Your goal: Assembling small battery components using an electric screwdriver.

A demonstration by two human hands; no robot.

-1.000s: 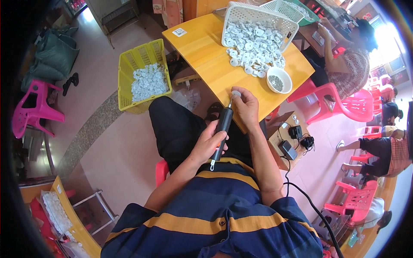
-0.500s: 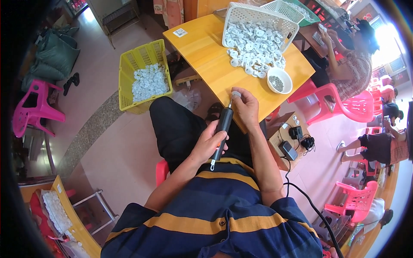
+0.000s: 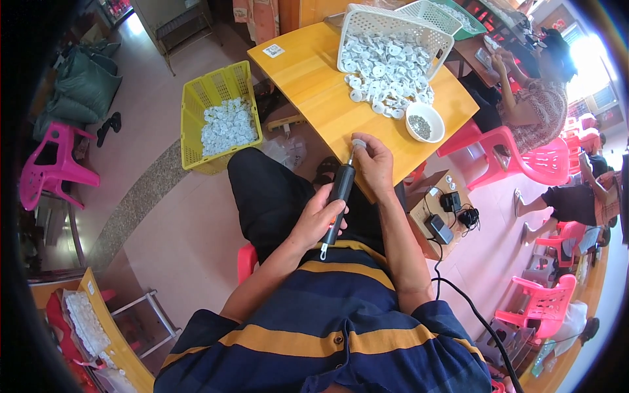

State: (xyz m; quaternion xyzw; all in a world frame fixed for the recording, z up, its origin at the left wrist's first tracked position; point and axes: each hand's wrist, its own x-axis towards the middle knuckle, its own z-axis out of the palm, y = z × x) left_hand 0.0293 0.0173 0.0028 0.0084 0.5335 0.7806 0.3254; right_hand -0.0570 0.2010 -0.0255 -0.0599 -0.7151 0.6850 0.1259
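Note:
My left hand is wrapped round a black electric screwdriver, which is tilted with its bit pointing up toward the table. A white hanging loop shows at its lower end. Between thumb and fingers of my right hand is a small round white plastic part, and the bit's tip meets it. Any screw there is too small to make out. Beyond my hands, a heap of similar white plastic parts spills from a tipped white basket onto the table. A white bowl of small metal pieces stands near the right edge.
The yellow wooden table has its near corner by my right hand. A yellow crate of white parts stands on the floor at left. On the right are a cardboard box with power adapters, a black cable, pink chairs and a seated person.
My hands, the screwdriver and the white part stay nearly still. At right, the seated person's hands have come lower, and a standing person farther off has shifted.

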